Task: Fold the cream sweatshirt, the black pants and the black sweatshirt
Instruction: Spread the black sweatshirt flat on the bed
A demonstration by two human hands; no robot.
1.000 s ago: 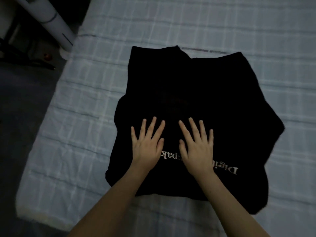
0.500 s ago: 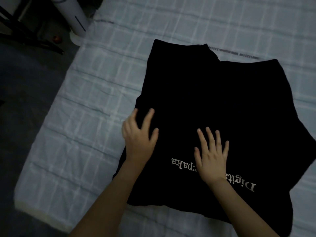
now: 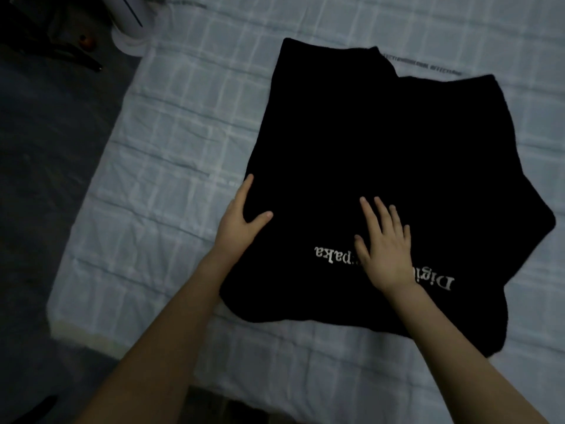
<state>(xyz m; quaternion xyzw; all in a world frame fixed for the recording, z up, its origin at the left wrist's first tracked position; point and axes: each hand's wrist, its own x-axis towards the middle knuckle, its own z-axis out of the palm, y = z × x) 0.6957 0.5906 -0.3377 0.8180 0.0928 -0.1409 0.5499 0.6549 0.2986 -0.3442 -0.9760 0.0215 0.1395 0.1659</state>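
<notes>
Left hand (image 3: pixel 241 221) pinches black sweatshirt (image 3: pixel 382 142) edge; right hand (image 3: pixel 386 249) presses flat.

Before you: sweatshirt (image 3: pixel 382 148), black cloth, matt and soft-looking, showing no sheen; its lettering (image 3: pixel 329 257), a pale flat print, smoother than the fabric around it. Sheet (image 3: pixel 183 142), thin pale-blue checked cloth, matt, creased and rumpled. Cylinder (image 3: pixel 130 13) at your far left, white, smooth, faintly glossy, plastic by its look. Floor (image 3: pixel 46 148), dark and matt.
</notes>
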